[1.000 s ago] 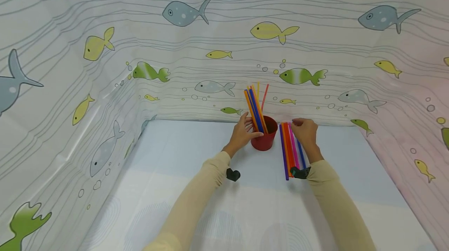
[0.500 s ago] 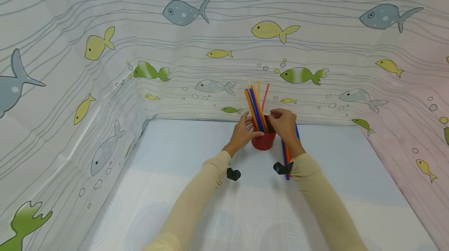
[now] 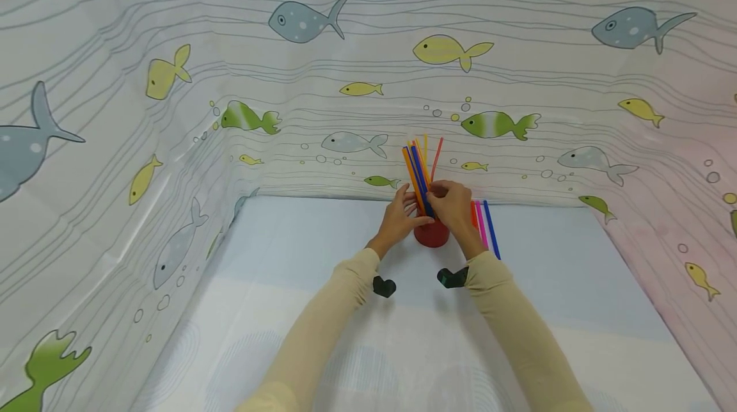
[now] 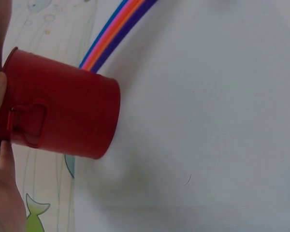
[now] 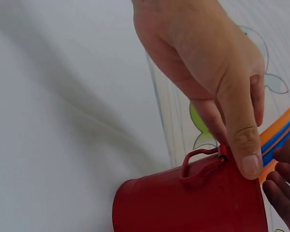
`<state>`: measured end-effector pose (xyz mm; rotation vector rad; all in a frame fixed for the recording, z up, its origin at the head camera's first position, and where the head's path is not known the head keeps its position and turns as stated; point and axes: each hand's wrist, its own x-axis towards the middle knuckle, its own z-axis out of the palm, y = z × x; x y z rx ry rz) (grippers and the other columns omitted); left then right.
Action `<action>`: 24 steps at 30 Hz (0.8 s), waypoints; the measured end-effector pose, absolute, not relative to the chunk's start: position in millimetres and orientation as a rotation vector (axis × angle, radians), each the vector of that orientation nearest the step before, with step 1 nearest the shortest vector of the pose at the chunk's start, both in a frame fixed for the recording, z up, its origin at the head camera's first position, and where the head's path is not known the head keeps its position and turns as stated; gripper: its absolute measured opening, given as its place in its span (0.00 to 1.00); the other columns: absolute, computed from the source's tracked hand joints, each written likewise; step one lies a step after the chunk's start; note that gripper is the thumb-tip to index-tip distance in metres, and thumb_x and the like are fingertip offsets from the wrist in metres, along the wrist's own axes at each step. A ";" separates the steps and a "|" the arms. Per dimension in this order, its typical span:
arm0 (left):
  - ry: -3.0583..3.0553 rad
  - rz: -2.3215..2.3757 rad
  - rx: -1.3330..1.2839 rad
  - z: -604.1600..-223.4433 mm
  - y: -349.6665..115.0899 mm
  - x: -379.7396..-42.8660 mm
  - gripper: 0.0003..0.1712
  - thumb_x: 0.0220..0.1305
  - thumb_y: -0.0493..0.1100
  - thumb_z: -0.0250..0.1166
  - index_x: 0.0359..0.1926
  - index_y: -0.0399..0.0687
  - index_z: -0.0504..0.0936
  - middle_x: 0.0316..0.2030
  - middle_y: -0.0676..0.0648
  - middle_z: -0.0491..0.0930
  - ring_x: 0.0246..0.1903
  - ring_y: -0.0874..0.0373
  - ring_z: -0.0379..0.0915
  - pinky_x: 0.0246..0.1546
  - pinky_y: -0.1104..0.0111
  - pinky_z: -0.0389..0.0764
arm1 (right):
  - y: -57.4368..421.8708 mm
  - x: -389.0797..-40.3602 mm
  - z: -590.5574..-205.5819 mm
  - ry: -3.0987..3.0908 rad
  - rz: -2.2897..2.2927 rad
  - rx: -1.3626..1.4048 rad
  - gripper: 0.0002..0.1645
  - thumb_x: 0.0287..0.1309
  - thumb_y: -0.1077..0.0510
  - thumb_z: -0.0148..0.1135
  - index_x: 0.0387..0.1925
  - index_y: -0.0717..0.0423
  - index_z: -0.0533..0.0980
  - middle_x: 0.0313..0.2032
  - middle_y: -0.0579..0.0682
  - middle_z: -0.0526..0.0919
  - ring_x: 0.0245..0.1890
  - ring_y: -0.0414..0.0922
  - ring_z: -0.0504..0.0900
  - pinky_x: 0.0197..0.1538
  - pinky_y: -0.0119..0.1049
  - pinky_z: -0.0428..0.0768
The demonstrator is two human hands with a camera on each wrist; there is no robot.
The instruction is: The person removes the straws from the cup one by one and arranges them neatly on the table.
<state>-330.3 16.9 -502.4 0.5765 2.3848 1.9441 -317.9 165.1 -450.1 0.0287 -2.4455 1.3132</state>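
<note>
Fish-printed sheeting [image 3: 368, 118] lines the back and sides of the area; below it a pale worktop [image 3: 426, 335] fills the lower part of the head frame.

Handling: the bundled straws [image 3: 421, 178] are judged very light and smooth, apt to slide against one another and to crease if squeezed hard. Advised hold: a gentle pinch near mid-length. Red cup [image 3: 432, 237] appears to be thin, stiff painted metal, probably light; with tall contents it merits steadying at the rim or wire handle [image 5: 185, 167].

Position: the cup stands upright just right of centre in the head frame, the bundled straws rising above its rim and mostly leaning toward the upper left. Left grip [image 3: 397, 217] is grasping the cup at the rim, thumb on the outside near the handle, fingers beyond, close to the leaning straws. Right grip [image 3: 451, 204], at the cup's right side, has its fingers bent against the bundled straws; whether it pinches any cannot be told. Loose straws [image 3: 491, 228] lie side by side on the worktop just right of the right grip, a blue one at the right end.
</note>
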 end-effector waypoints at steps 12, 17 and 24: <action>2.372 1.947 0.573 -499.8 16.4 -330.8 0.59 0.50 0.42 0.77 0.75 0.45 0.49 0.60 0.45 0.73 0.63 0.56 0.68 0.60 0.68 0.72 | 162.5 -321.8 -456.3 -2.412 1.345 0.029 0.17 0.59 0.62 0.68 0.49 0.64 0.82 0.40 0.59 0.86 0.41 0.52 0.85 0.47 0.44 0.84; 2.377 1.947 0.574 -500.3 16.9 -331.0 0.60 0.49 0.42 0.78 0.75 0.45 0.49 0.60 0.45 0.73 0.63 0.56 0.68 0.60 0.67 0.73 | 161.2 -323.0 -459.4 -2.432 1.354 0.004 0.17 0.60 0.61 0.67 0.49 0.64 0.81 0.40 0.59 0.86 0.41 0.51 0.85 0.48 0.44 0.84; 2.385 1.944 0.591 -501.3 16.2 -331.2 0.60 0.48 0.42 0.78 0.75 0.44 0.50 0.60 0.44 0.73 0.63 0.56 0.68 0.59 0.69 0.73 | 159.2 -323.2 -464.6 -2.433 1.340 -0.017 0.16 0.60 0.59 0.67 0.49 0.62 0.82 0.39 0.57 0.86 0.40 0.50 0.85 0.47 0.44 0.84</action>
